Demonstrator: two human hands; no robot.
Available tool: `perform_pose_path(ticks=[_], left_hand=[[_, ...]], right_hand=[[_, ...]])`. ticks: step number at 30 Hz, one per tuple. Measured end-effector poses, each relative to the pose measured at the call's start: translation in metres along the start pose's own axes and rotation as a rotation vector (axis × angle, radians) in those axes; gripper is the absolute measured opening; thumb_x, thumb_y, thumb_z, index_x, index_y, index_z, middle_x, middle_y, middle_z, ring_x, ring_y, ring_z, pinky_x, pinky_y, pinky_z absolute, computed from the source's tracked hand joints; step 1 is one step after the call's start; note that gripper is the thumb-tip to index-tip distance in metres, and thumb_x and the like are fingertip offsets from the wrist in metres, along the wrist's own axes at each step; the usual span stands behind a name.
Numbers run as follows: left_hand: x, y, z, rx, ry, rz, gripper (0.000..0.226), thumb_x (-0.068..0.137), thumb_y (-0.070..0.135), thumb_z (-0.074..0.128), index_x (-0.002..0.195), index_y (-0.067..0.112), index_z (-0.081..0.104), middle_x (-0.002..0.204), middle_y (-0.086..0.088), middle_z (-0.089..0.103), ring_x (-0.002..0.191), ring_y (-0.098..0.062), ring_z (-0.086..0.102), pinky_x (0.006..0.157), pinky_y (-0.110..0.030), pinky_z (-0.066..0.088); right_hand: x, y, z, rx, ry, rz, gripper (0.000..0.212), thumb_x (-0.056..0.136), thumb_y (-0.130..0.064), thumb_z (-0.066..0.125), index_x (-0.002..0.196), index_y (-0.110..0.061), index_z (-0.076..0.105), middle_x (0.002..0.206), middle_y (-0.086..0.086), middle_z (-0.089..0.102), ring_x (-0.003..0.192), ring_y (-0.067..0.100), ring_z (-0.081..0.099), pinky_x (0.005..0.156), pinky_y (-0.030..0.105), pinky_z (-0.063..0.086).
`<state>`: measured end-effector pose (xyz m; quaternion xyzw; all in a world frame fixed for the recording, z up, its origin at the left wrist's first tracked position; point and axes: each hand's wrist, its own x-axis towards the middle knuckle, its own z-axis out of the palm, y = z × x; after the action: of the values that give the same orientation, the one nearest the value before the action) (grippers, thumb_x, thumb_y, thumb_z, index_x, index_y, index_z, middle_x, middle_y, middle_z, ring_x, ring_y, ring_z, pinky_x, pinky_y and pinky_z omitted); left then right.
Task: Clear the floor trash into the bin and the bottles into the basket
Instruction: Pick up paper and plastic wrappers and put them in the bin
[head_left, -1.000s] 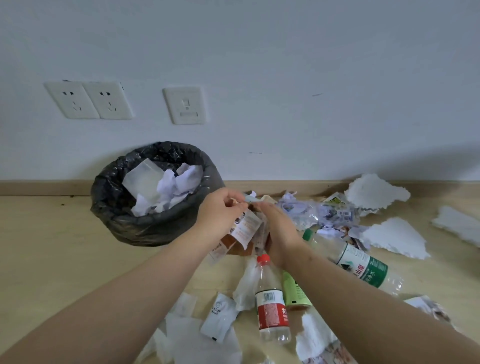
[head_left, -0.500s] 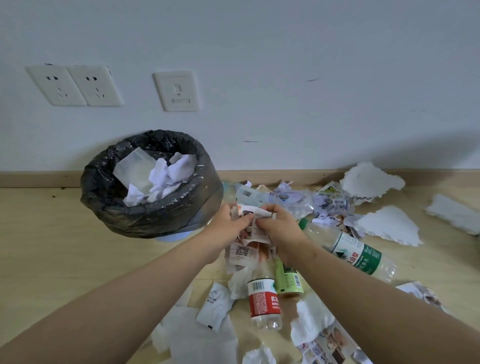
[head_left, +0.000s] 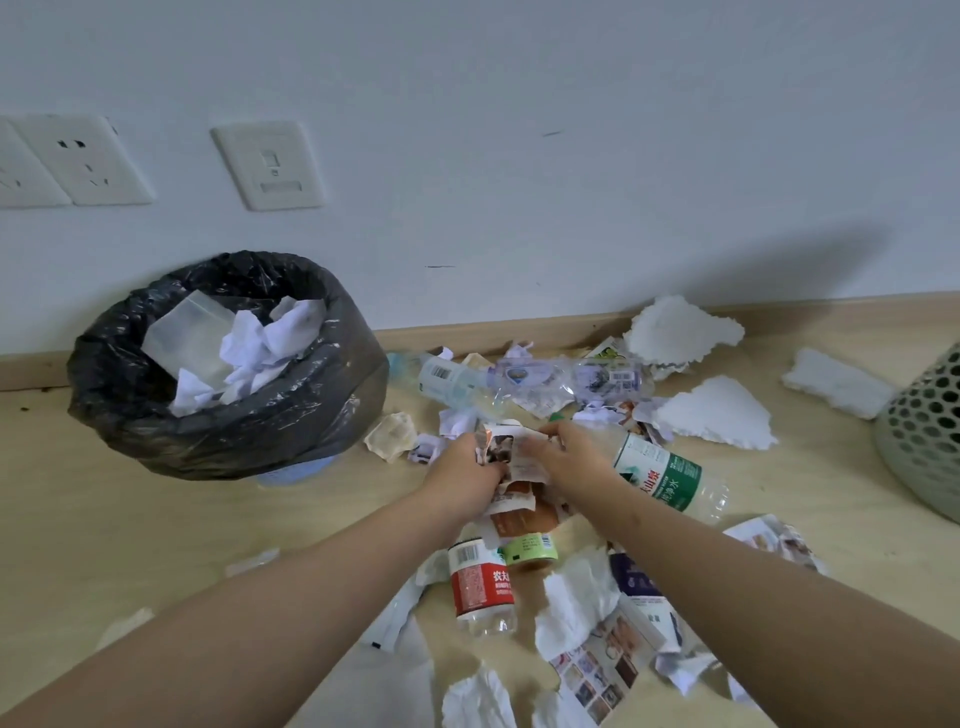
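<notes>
My left hand (head_left: 462, 470) and my right hand (head_left: 569, 457) both grip a bunch of printed paper scraps (head_left: 511, 452) just above the floor pile. A bin lined with a black bag (head_left: 218, 421) stands to the left, holding white crumpled paper. Under my hands lie a red-label bottle (head_left: 480, 582), a green-label bottle (head_left: 530, 548) and a larger bottle with a green-and-white label (head_left: 665, 478). Two clear bottles (head_left: 452, 382) lie by the wall. A perforated basket (head_left: 922, 447) shows at the right edge.
White foam pieces (head_left: 717, 413) and torn paper (head_left: 576, 608) are scattered over the wooden floor near the skirting board. More paper and printed leaflets (head_left: 602, 670) lie close to me. Wall sockets (head_left: 83, 161) sit above the bin.
The view has moved closer and to the right, bringing the basket into sight. My hands have lowered slightly toward the pile and still hold the paper scraps between them.
</notes>
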<state>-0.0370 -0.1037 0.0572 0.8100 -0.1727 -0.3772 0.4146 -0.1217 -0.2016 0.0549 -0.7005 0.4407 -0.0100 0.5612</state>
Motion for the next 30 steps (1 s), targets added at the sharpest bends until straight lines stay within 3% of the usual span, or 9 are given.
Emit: perform_pose_path(ticks=[4, 7, 9, 12, 14, 17, 21, 26, 30], left_hand=[[-0.005, -0.003, 0.027, -0.063, -0.026, -0.058, 0.017, 0.092, 0.009, 0.053, 0.104, 0.021, 0.056, 0.083, -0.003, 0.061, 0.07, -0.016, 0.058, 0.061, -0.026, 0.05], [-0.006, -0.008, 0.047, -0.078, -0.044, -0.084, 0.021, 0.093, 0.013, 0.053, 0.113, 0.021, 0.056, 0.096, -0.004, 0.064, 0.084, -0.02, 0.062, 0.067, -0.028, 0.049], [-0.01, -0.012, 0.058, -0.067, -0.059, -0.101, 0.021, 0.094, 0.015, 0.053, 0.113, 0.02, 0.058, 0.104, -0.004, 0.066, 0.092, -0.021, 0.062, 0.073, -0.028, 0.048], [-0.015, -0.021, 0.073, -0.018, -0.085, -0.119, 0.018, 0.093, 0.019, 0.054, 0.11, 0.018, 0.06, 0.107, -0.005, 0.067, 0.098, -0.022, 0.063, 0.085, -0.033, 0.051], [-0.018, -0.025, 0.078, -0.003, -0.102, -0.143, 0.017, 0.093, 0.021, 0.053, 0.109, 0.018, 0.059, 0.108, -0.005, 0.066, 0.1, -0.023, 0.062, 0.085, -0.034, 0.051], [-0.021, -0.03, 0.081, -0.002, -0.129, -0.159, 0.017, 0.094, 0.02, 0.053, 0.109, 0.017, 0.059, 0.108, -0.005, 0.066, 0.101, -0.024, 0.062, 0.088, -0.036, 0.051], [-0.023, -0.032, 0.08, -0.009, -0.156, -0.159, 0.018, 0.094, 0.016, 0.052, 0.11, 0.02, 0.06, 0.109, -0.003, 0.066, 0.102, -0.022, 0.061, 0.088, -0.031, 0.048], [-0.024, -0.034, 0.077, -0.026, -0.175, -0.184, 0.013, 0.094, 0.015, 0.053, 0.105, 0.022, 0.056, 0.1, 0.0, 0.064, 0.086, -0.013, 0.06, 0.069, -0.023, 0.046], [-0.023, -0.035, 0.072, 0.032, -0.186, -0.189, 0.014, 0.094, 0.016, 0.053, 0.107, 0.02, 0.056, 0.104, -0.003, 0.064, 0.095, -0.018, 0.06, 0.076, -0.025, 0.045]], right_hand=[[-0.002, 0.03, -0.032, 0.024, 0.091, 0.052, 0.034, 0.1, -0.037, 0.037, 0.119, -0.012, 0.05, 0.097, 0.006, 0.058, 0.083, 0.018, 0.056, 0.066, 0.028, 0.046], [-0.001, 0.067, -0.056, -0.103, 0.19, 0.122, 0.025, 0.098, -0.033, 0.043, 0.108, -0.013, 0.055, 0.082, 0.003, 0.061, 0.064, 0.016, 0.053, 0.062, 0.029, 0.045], [-0.004, 0.094, -0.072, -0.263, 0.262, 0.157, 0.02, 0.097, -0.027, 0.044, 0.106, -0.014, 0.056, 0.086, 0.001, 0.061, 0.063, 0.014, 0.051, 0.058, 0.026, 0.043], [-0.016, 0.127, -0.096, -0.479, 0.361, 0.243, 0.029, 0.093, -0.019, 0.044, 0.12, -0.018, 0.054, 0.124, 0.008, 0.052, 0.1, 0.024, 0.055, 0.083, 0.031, 0.046], [-0.024, 0.144, -0.106, -0.599, 0.36, 0.334, 0.039, 0.093, -0.023, 0.043, 0.131, -0.027, 0.047, 0.146, 0.008, 0.033, 0.129, 0.03, 0.037, 0.103, 0.037, 0.034], [-0.031, 0.171, -0.108, -0.657, 0.242, 0.44, 0.047, 0.093, -0.032, 0.042, 0.139, -0.038, 0.033, 0.157, 0.003, 0.008, 0.138, 0.031, 0.022, 0.109, 0.04, 0.026], [-0.028, 0.197, -0.111, -0.685, 0.116, 0.461, 0.055, 0.088, -0.04, 0.044, 0.14, -0.04, 0.028, 0.149, 0.005, 0.028, 0.126, 0.032, 0.04, 0.105, 0.042, 0.036], [-0.021, 0.189, -0.083, -0.89, -0.051, 0.178, 0.045, 0.09, -0.028, 0.043, 0.134, -0.033, 0.043, 0.148, -0.003, 0.033, 0.129, 0.024, 0.038, 0.105, 0.043, 0.038], [-0.022, 0.165, -0.049, -1.142, -0.281, -0.04, 0.036, 0.096, -0.022, 0.043, 0.13, -0.021, 0.053, 0.14, 0.001, 0.04, 0.135, 0.025, 0.026, 0.103, 0.044, 0.033]])
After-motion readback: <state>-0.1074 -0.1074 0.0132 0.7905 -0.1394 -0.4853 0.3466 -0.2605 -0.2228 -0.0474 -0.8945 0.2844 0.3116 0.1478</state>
